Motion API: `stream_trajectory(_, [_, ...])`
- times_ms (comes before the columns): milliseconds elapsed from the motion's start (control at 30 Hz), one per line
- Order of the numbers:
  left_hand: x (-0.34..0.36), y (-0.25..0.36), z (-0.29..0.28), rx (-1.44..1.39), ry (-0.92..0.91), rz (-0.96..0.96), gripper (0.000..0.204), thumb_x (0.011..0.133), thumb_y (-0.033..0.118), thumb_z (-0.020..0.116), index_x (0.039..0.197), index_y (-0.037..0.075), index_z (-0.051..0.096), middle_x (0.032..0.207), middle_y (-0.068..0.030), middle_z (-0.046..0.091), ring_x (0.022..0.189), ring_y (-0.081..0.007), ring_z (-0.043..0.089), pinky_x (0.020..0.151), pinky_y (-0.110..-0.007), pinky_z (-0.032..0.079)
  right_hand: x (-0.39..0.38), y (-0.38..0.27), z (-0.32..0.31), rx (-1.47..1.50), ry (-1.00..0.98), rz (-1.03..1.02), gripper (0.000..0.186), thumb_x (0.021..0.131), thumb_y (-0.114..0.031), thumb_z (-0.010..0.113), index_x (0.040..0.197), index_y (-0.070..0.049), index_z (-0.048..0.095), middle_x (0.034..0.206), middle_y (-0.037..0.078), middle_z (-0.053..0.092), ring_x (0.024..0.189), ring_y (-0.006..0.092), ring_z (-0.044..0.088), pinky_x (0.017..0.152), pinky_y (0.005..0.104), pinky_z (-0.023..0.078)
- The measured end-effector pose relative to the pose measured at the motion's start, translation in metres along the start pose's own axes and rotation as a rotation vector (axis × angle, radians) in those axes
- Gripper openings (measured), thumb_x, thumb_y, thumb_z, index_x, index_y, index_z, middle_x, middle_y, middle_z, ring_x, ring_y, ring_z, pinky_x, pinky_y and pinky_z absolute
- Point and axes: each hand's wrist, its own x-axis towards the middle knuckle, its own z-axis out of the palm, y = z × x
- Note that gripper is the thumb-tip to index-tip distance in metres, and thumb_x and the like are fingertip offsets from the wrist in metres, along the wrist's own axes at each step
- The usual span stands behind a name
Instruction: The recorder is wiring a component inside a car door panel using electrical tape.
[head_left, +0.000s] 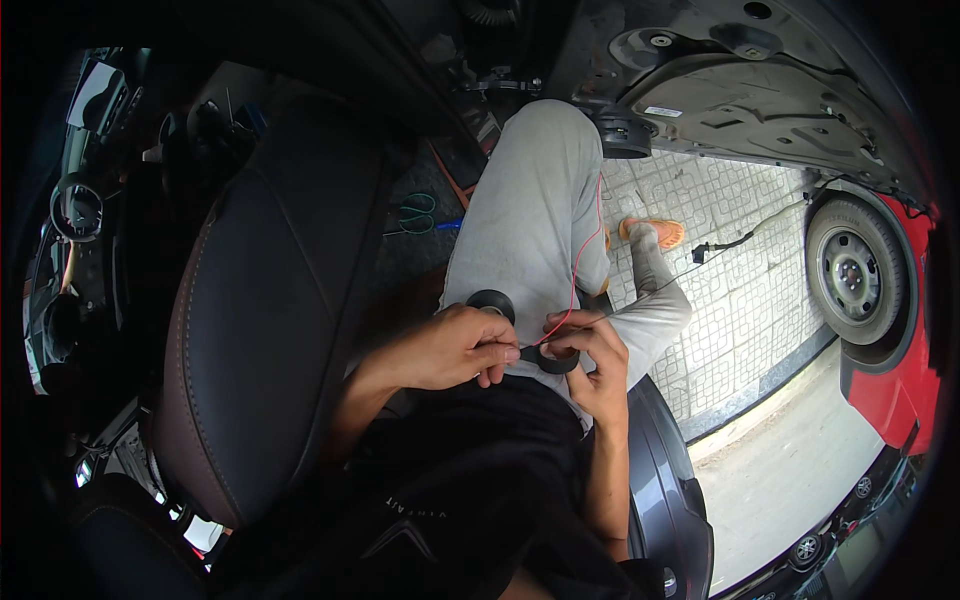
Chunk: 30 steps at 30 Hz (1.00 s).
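Note:
My left hand (455, 348) is closed in a pinch above my lap, on the lower end of a thin red wire (577, 275), where a short black strip of tape shows. Opposite it, my right hand (598, 365) has its fingers curled around a roll of black tape (558, 360). From between my hands the wire runs up along my grey trouser leg toward the door. A second black roll (490, 301) rests on my thigh, just beyond my left hand and partly hidden by it. How the tape lies around the wire is too small to tell.
A dark car seat (270, 300) stands to my left. Green-handled scissors (416, 213) and a blue tool (449, 225) lie beyond my left leg. The open door panel (740, 100) hangs at the upper right. A black cable connector (712, 247) hangs over the paving, near a red car (890, 390).

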Motion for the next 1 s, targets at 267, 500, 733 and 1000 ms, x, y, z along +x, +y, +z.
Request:
stream_trajectory(267, [-0.010,0.005,0.003,-0.047,0.020,-0.064,0.025,0.111,0.020,0.055,0.102,0.000,0.067,0.075,-0.0012,0.066,0.066,-0.0088,0.062,0.063,-0.026,0.051,0.015,-0.019,-0.015,-0.450,-0.164,0.005,0.034,0.069,-0.017,0.088,0.101,-0.010,0.077,0.125,0.009,0.068,0.110,0.0303,0.064,0.086,0.0409,0.056])
stream_trajectory(500, [0.010,-0.053,0.014,-0.320,-0.097,0.025,0.030,0.112,0.026,0.056,0.117,0.000,0.069,0.087,-0.0021,0.068,0.075,-0.0078,0.060,0.071,-0.024,0.050,0.000,0.008,0.029,0.665,0.082,0.186,0.046,0.085,-0.021,0.083,0.127,-0.006,0.071,0.147,0.017,0.056,0.131,0.0276,0.054,0.111,0.0413,0.042])
stream_trajectory(733, [0.020,-0.029,0.017,0.152,-0.016,0.141,0.027,0.111,0.025,0.056,0.115,0.002,0.070,0.094,-0.0067,0.073,0.088,-0.0144,0.068,0.082,-0.032,0.054,0.002,-0.017,0.022,0.792,0.173,0.345,0.044,0.093,0.001,0.072,0.134,-0.003,0.059,0.120,0.005,0.065,0.107,0.0124,0.062,0.091,0.0271,0.050])
stream_trajectory(1000, [0.042,-0.039,0.040,0.147,0.288,0.234,0.016,0.107,0.020,0.058,0.099,0.009,0.067,0.078,0.0022,0.061,0.068,-0.0119,0.054,0.059,-0.031,0.045,-0.015,-0.028,0.018,-0.085,0.424,0.445,0.031,0.088,-0.002,0.072,0.117,-0.004,0.065,0.087,0.008,0.066,0.076,0.0195,0.066,0.072,0.0329,0.056])
